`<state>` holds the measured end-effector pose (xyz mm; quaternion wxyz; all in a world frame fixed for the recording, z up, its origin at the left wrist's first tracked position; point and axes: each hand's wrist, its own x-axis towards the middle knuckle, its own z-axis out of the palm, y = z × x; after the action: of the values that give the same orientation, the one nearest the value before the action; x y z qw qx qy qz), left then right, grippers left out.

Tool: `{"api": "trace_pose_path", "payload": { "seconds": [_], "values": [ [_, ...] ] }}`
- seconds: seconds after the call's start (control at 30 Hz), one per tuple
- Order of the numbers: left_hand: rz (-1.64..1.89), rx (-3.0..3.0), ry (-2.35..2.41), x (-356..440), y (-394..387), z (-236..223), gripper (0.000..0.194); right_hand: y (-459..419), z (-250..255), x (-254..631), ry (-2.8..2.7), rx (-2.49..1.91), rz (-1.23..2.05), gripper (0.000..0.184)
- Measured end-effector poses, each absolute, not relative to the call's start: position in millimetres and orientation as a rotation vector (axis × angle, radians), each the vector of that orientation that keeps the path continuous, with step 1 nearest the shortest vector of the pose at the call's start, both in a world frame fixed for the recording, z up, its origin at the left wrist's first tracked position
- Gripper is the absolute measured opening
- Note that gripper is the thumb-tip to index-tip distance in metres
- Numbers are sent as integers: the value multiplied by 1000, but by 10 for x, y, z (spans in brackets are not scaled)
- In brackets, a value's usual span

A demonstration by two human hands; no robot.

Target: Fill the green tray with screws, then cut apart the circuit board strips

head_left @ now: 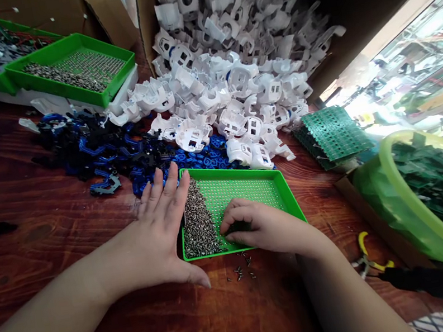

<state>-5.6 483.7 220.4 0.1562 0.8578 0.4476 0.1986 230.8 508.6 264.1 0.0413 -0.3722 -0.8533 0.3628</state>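
Where the screws (198, 226) lie heaped, both hands (163, 238) flank them

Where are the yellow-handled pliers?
Head view, lower right: the pliers lie on the table, between the right forearm and the yellow-green tub.

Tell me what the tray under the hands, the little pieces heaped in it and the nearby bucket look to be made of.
Tray: likely plastic, bright even green, moulded rim.
Small pieces: probably metal, with silvery-brown glints.
Bucket: apparently plastic, yellow-green, translucent-looking wall.
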Motion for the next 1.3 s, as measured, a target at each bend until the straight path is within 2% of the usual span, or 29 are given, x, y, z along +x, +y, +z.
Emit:
{"api": "trace_pose_path", "payload": {
  "seconds": [0.33,0.7,1.0,1.3],
  "values": [
    [562,2453,1289,-48,4836,2217,129,5067,2666,2436,-2555,-1307,1093,15],
    [577,2463,1287,-42,4841,2189,129,5055,2611,2313,-2600,-1286,984,7],
    [590,2468,1287,-38,4834,2190,129,5094,2610,2499,-2426,-1356,950,3],
    [579,2456,1240,-53,4846,2204,127,5158,2692,2915,-1760,-1726,1003,32]
  ]
}}
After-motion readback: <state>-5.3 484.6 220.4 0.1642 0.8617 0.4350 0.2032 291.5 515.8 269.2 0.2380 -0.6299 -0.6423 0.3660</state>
